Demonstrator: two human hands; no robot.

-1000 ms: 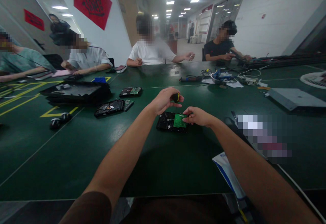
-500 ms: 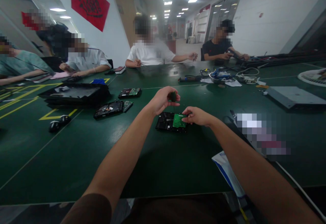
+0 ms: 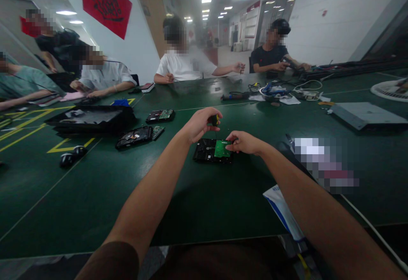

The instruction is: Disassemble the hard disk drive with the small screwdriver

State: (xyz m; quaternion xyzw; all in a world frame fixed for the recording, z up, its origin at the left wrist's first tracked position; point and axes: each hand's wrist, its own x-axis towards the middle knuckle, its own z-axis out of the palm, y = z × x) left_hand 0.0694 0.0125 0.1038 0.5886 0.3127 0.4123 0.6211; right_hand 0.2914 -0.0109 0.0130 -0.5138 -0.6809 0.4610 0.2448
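A black hard drive (image 3: 205,150) with a green circuit board (image 3: 222,148) lies on the green table in front of me. My left hand (image 3: 200,123) is closed round the handle of a small screwdriver (image 3: 215,120), held upright with its tip down over the board. My right hand (image 3: 242,142) rests at the drive's right edge, fingers pinched against the board's corner.
Two more drives (image 3: 139,134) (image 3: 160,115) and a black tray (image 3: 91,118) lie to the left, with two small black objects (image 3: 68,156). A grey case (image 3: 366,114), cables (image 3: 280,93) and a blue-white packet (image 3: 282,212) lie to the right. Other people sit along the far side.
My fingers have turned the screwdriver handle a little in place; both hands have stayed at the drive. The view has tilted slightly.
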